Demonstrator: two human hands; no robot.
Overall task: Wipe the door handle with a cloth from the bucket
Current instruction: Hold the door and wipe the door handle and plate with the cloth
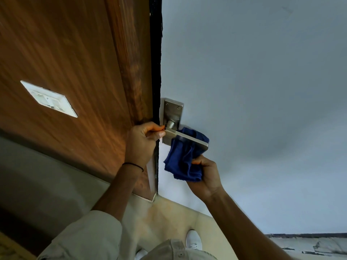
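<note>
Head view shows the left hand (143,140) pinching the pivot end of the lever door handle (185,136), probably to steady it. Just right of it, the right hand (205,174) is closed around a blue cloth (185,156), which is bunched under and behind the lever, touching it, likely to rub its underside.

A brushed silver metal lever door handle (189,137) on a rectangular plate, with a crumpled dark blue cloth (185,156) draped under its lever.
</note>
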